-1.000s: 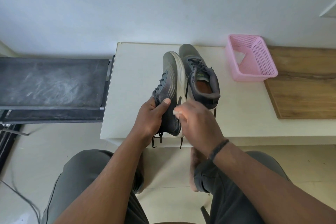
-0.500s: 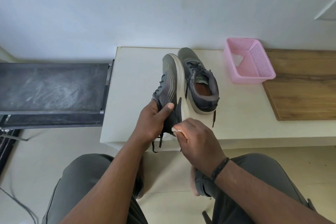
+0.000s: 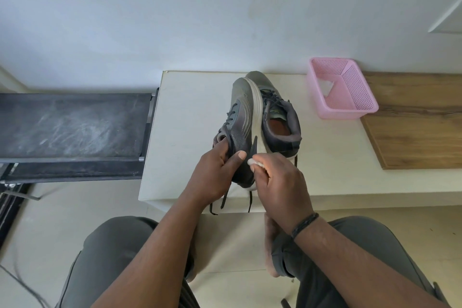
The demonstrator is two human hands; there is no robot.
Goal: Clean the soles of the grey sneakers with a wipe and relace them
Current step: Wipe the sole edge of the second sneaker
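Your left hand (image 3: pixel 215 170) grips the tipped sneaker (image 3: pixel 241 130); your right hand (image 3: pixel 280 182) pinches the wipe (image 3: pixel 253 162) at its sole. Press hard and the sneaker could twist free, knocking its mate (image 3: pixel 280 120).

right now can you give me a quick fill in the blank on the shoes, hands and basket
1. The left hand holds the tilted grey sneaker by its ____.
2. The right hand pinches a white ____ against the sneaker's sole.
3. The other sneaker rests ____ on the table.
4. The basket is ____ in colour.

Missing words: upper; wipe; upright; pink
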